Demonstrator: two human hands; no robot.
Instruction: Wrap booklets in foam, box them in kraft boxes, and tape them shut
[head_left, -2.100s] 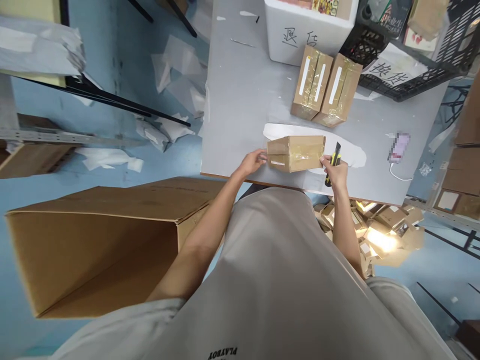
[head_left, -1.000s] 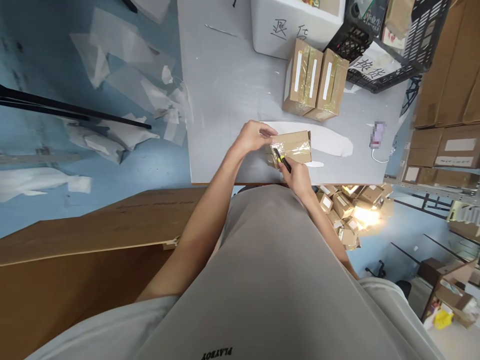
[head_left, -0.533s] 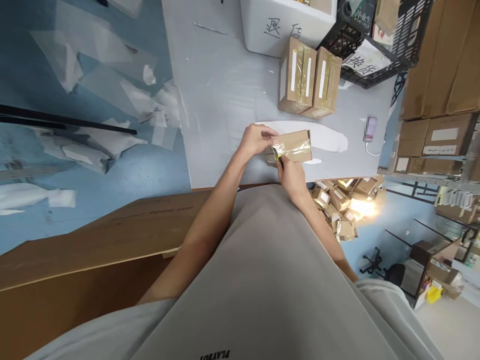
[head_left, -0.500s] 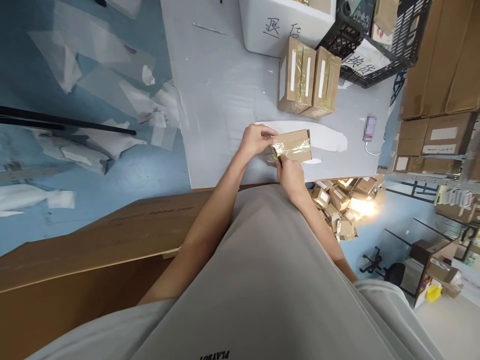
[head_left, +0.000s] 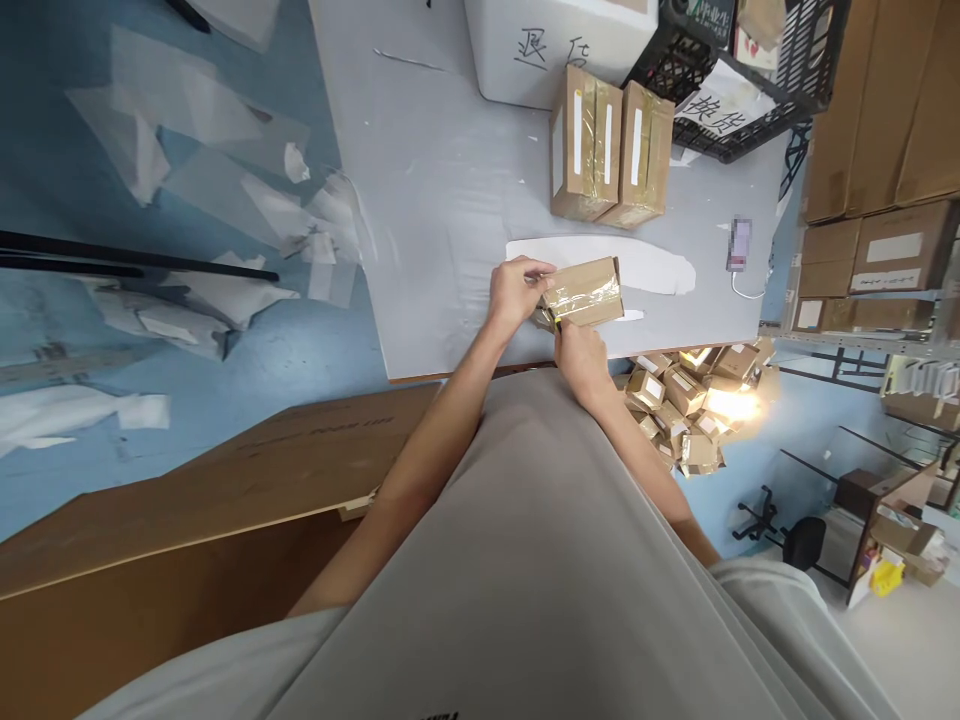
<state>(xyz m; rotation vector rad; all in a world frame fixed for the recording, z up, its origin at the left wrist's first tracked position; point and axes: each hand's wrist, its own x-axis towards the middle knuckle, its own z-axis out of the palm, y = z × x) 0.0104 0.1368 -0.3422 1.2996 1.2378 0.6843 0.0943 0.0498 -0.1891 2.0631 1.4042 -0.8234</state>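
A small taped cardboard box [head_left: 589, 292] lies on the grey table [head_left: 450, 180] near its front edge. My left hand [head_left: 516, 290] grips the box's left end, fingers curled over the top. My right hand [head_left: 579, 348] is closed around a yellow and black utility knife [head_left: 554, 320], whose tip sits at the box's lower left corner. Most of the knife is hidden by my fingers.
Two more taped boxes [head_left: 606, 150] stand side by side farther back, before a white foam bin [head_left: 555, 45] and a black crate [head_left: 750, 90]. A phone [head_left: 740, 245] lies at the right. Many small boxes [head_left: 686, 400] are piled on the floor; a large carton [head_left: 187, 540] stands left.
My right hand with the knife moved from the box's right end to its lower left corner. My left hand shifted onto the box's top left. The view drifted right.
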